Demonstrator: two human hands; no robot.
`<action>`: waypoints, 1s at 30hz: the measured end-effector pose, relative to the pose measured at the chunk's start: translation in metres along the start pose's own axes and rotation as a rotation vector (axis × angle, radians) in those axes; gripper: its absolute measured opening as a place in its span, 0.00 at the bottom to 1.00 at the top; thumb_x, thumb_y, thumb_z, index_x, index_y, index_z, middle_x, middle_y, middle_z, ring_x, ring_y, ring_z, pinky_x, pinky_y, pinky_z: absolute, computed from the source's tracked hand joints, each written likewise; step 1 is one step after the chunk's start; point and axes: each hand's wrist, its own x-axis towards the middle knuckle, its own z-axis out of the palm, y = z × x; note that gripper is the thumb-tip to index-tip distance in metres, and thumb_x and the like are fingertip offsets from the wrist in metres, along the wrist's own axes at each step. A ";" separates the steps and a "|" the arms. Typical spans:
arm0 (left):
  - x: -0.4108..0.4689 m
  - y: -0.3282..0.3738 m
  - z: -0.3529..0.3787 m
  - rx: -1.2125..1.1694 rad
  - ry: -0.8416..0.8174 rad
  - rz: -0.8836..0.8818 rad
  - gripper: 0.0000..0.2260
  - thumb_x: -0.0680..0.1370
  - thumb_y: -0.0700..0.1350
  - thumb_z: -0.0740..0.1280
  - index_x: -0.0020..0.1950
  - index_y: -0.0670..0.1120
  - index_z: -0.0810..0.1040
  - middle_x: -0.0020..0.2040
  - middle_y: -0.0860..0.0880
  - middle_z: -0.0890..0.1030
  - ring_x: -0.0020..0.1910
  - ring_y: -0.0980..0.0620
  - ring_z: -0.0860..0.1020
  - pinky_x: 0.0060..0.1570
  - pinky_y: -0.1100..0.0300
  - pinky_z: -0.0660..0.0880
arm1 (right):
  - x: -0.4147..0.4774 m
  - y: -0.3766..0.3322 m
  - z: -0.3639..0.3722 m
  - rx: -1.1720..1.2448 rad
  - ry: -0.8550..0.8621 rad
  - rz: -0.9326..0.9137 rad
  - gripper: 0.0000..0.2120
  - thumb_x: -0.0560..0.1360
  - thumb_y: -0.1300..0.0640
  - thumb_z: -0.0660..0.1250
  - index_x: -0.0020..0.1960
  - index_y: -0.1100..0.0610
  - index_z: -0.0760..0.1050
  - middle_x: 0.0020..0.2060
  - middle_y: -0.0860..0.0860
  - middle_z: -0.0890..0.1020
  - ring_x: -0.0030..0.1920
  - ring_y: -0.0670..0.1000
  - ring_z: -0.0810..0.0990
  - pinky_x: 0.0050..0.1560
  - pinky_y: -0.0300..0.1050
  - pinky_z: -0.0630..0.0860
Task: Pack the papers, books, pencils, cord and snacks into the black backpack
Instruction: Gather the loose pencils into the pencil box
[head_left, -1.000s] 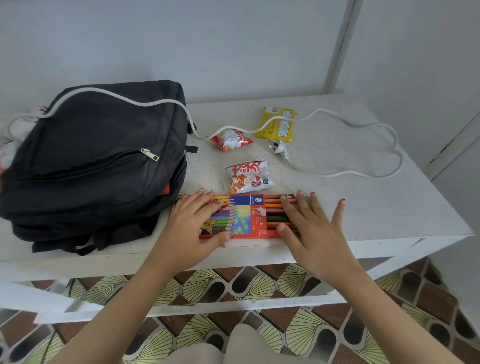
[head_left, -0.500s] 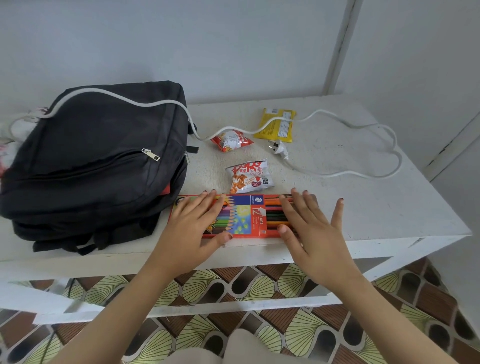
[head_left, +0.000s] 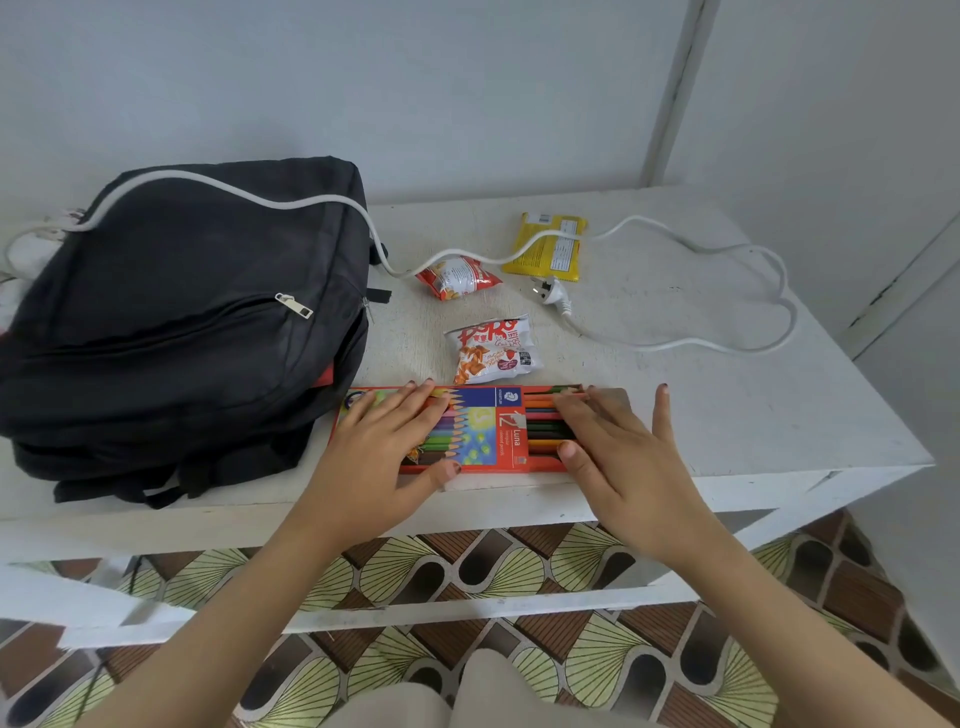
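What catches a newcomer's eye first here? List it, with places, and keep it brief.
A bright pencil box lies at the near edge of the table, with the left hand flat on its left end and the right hand flat on its right end. A black backpack fills the table's left side, and a white cord runs over it and loops across the right. Three snack packets lie behind the box.

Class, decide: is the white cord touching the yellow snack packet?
Touching. The head view shows the cord lying straight across the top of the yellow packet.
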 end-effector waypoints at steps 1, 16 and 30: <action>0.000 0.000 0.000 -0.008 0.002 -0.003 0.35 0.75 0.70 0.45 0.73 0.49 0.65 0.74 0.51 0.63 0.72 0.56 0.58 0.71 0.52 0.50 | 0.000 0.000 0.001 -0.020 0.007 0.028 0.32 0.79 0.40 0.38 0.73 0.55 0.63 0.70 0.50 0.70 0.74 0.51 0.60 0.72 0.58 0.32; 0.001 0.000 0.000 -0.038 -0.028 -0.021 0.35 0.74 0.70 0.45 0.74 0.50 0.62 0.75 0.53 0.60 0.73 0.59 0.53 0.71 0.56 0.44 | 0.003 -0.001 0.011 -0.045 -0.041 0.114 0.32 0.78 0.41 0.35 0.76 0.53 0.56 0.74 0.50 0.61 0.74 0.44 0.42 0.66 0.61 0.23; 0.000 -0.001 0.001 -0.060 0.007 -0.010 0.33 0.75 0.69 0.49 0.73 0.50 0.65 0.74 0.52 0.62 0.72 0.58 0.56 0.71 0.52 0.49 | 0.008 -0.011 0.009 0.134 -0.039 0.443 0.36 0.72 0.34 0.36 0.71 0.45 0.66 0.77 0.53 0.40 0.75 0.56 0.34 0.66 0.61 0.26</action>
